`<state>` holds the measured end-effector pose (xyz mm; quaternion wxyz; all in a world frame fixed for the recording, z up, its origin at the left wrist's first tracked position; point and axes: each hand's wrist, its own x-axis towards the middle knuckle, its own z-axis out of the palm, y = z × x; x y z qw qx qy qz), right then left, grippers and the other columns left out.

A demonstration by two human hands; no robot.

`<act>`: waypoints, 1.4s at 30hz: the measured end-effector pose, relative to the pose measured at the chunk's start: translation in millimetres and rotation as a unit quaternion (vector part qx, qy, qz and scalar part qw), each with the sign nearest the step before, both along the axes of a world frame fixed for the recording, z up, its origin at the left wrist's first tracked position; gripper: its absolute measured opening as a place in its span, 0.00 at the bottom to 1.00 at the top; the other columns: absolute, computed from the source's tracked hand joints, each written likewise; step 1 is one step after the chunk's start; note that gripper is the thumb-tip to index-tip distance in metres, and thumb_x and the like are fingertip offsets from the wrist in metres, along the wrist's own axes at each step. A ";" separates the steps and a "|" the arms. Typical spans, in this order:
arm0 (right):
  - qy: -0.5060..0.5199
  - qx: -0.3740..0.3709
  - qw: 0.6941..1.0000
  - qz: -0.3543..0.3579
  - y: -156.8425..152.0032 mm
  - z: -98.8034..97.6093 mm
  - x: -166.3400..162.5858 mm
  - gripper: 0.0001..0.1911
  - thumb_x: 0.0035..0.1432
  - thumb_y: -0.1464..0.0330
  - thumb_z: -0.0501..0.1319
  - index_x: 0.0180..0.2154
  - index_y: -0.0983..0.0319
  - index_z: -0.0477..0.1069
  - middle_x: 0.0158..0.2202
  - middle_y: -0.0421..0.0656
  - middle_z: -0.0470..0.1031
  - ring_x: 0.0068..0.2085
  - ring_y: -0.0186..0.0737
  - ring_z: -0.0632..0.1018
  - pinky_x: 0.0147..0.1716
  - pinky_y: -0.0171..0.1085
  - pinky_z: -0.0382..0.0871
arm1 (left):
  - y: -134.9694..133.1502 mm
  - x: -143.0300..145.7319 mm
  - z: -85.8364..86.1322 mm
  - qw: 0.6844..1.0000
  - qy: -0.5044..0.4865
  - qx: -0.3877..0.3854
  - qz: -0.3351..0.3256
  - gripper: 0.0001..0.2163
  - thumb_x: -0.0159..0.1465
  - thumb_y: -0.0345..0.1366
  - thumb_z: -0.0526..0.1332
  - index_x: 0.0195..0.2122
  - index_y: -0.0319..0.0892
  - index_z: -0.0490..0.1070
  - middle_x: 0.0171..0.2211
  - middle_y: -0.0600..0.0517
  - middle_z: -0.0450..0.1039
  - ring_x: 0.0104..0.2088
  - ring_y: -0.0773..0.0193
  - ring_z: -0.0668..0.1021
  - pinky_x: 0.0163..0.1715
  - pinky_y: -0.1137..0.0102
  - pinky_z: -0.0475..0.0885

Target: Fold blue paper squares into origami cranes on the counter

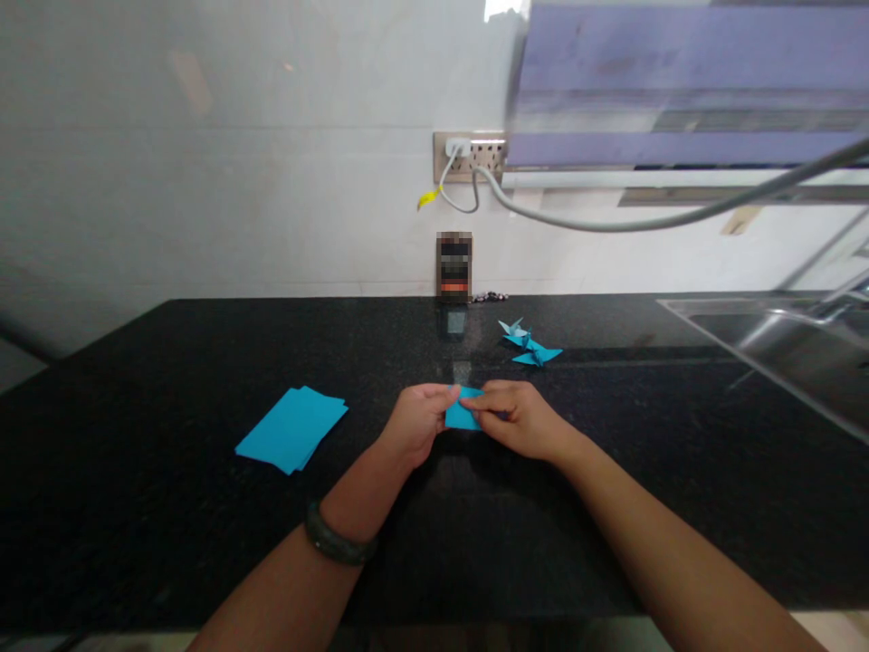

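Between my two hands is a small folded piece of blue paper (462, 417), held just over the black countertop. My left hand (419, 418) pinches its left edge, with the thumb on top. On the right side, the fingers of my right hand (520, 415) close on the paper, and the index finger presses near its upper part. My hands hide some of the paper's edges. A loose stack of blue paper sheets (291, 429) lies to the left of my left hand. Beyond my right hand sit several folded paper cranes (536, 353), blue and paler blue.
A phone (454, 267) leans against the wall at the back of the black countertop (169, 543), beside a small beaded string (490, 297). A metal sink (780, 340) is set in at the right. A grey cable (611, 225) hangs from the wall socket (468, 158).
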<state>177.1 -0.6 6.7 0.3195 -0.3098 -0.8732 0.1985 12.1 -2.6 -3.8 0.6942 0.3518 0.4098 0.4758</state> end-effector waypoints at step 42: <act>0.292 -0.422 0.847 -0.142 -0.9 -6.2 -18.7 0.16 0.38 0.61 0.66 0.18 0.64 0.62 0.15 0.35 0.67 0.17 0.27 0.67 0.17 0.28 0.63 | -1.0 -0.6 8.7 0.998 0.035 0.017 0.049 0.20 0.49 0.51 0.62 0.24 0.35 0.70 0.20 0.49 0.71 0.21 0.65 0.73 0.23 0.70 0.68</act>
